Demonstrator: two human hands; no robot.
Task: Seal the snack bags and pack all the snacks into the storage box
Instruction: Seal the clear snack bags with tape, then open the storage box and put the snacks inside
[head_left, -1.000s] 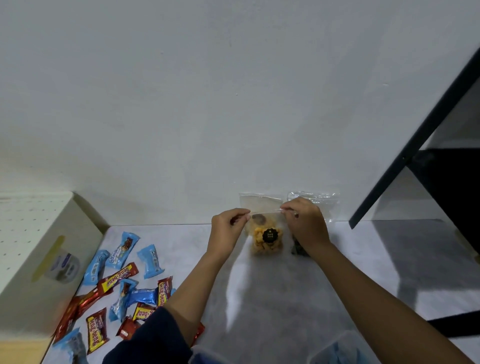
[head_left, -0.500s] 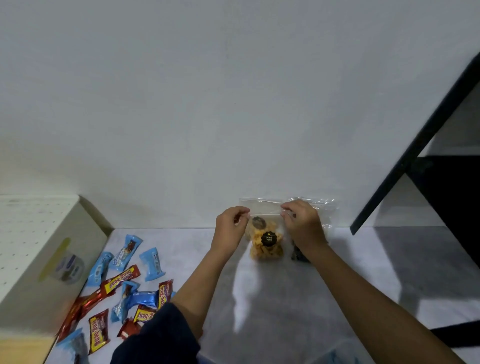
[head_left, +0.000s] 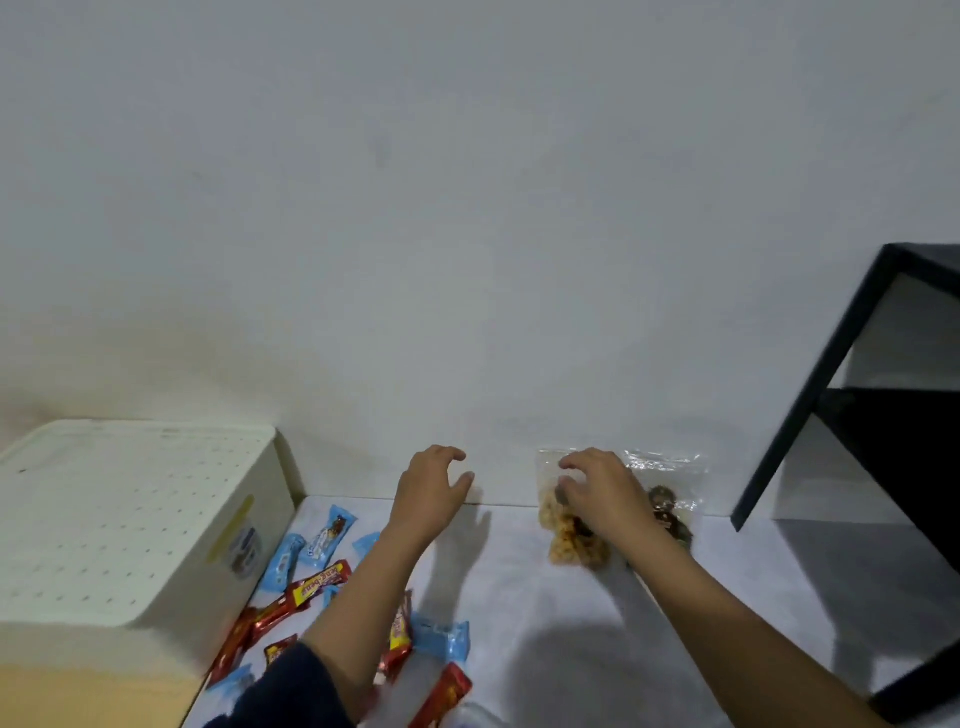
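A white perforated storage box (head_left: 130, 519) is seen at the far left of the bench (head_left: 519, 597), with wrapped snacks (head_left: 317, 577) scattered beside it. The left hand (head_left: 431, 491) is held empty, fingers spread. The right hand (head_left: 602, 493) is laid, fingers loosely curled, on a clear snack bag (head_left: 566, 545) against the wall.

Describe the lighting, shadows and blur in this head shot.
Head view: dim, flat light; the left hand and right hand throw soft shadows onto the pale table; wrappers near the lower edge look smeared; wide-angle lens bends the black shelf frame.
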